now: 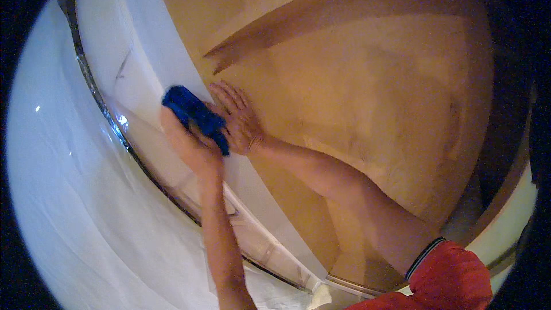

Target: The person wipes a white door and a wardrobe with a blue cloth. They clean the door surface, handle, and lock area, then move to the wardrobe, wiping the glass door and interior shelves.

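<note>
My left hand (189, 144) reaches up from the bottom and grips a dark blue bundle (193, 107), which looks like a folded cloth. Blur hides its exact make-up. The bundle lies over a white strip (168, 58) that runs along the edge of a tan surface (310, 94). My right hand (241, 122) is right beside the bundle, back towards me, fingers extended and apart over the tan surface. Its thumb side is near or touching the blue bundle; I cannot tell which.
Left of the white strip, a pale ledge (148, 150) ends in a dark, shiny edge (99, 99). Beyond it spreads a glossy whitish surface (64, 159) with creases. Shadows fall across the tan surface. A red sleeve (452, 275) covers my right upper arm.
</note>
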The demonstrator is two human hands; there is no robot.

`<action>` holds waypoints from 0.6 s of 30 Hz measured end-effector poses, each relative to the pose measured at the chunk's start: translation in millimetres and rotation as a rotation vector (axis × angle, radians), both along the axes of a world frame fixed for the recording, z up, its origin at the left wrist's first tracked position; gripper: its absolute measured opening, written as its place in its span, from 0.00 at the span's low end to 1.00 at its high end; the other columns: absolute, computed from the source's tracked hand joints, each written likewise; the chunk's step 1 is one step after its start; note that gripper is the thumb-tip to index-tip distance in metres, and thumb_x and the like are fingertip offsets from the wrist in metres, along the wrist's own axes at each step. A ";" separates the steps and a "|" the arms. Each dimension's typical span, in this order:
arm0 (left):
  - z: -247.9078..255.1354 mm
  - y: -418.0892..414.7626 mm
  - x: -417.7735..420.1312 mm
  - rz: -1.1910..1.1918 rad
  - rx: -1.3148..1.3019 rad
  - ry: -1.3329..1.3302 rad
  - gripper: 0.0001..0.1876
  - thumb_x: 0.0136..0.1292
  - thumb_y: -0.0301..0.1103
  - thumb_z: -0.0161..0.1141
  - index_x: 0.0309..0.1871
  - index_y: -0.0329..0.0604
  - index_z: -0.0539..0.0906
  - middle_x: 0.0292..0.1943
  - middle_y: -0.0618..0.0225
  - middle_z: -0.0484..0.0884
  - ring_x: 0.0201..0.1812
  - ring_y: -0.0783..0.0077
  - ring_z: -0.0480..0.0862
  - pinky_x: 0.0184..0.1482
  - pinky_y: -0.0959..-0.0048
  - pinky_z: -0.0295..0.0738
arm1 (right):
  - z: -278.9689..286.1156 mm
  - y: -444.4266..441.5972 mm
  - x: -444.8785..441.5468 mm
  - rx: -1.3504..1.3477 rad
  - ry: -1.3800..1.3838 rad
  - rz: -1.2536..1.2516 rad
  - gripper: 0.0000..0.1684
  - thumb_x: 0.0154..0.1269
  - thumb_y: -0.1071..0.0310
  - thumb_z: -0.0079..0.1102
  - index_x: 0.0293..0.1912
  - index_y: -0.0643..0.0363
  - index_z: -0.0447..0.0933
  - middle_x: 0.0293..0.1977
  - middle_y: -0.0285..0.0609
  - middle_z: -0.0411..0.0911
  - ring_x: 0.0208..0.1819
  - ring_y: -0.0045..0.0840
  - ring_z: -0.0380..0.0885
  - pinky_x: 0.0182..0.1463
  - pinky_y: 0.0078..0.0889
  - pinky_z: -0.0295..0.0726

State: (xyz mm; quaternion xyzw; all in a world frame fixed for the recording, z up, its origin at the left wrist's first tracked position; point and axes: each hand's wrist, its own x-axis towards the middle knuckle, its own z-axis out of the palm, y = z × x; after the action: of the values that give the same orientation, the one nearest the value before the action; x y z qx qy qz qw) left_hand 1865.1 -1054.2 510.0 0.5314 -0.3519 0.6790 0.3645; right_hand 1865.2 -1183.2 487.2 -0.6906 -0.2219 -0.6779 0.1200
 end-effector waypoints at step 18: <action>146.3 -98.8 134.9 -0.430 0.229 0.116 0.24 0.79 0.44 0.40 0.58 0.35 0.80 0.50 0.51 0.83 0.49 0.52 0.80 0.56 0.63 0.71 | -33.9 26.8 53.9 0.064 0.300 0.034 0.46 0.70 0.40 0.48 0.77 0.54 0.48 0.78 0.52 0.41 0.79 0.49 0.39 0.79 0.55 0.40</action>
State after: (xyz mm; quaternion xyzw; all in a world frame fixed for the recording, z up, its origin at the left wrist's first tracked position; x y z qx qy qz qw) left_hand 2000.1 -1153.0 656.4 0.5204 -0.5099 0.5099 0.4574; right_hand 1919.1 -1156.4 453.3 -0.7761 -0.1912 -0.5717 0.1850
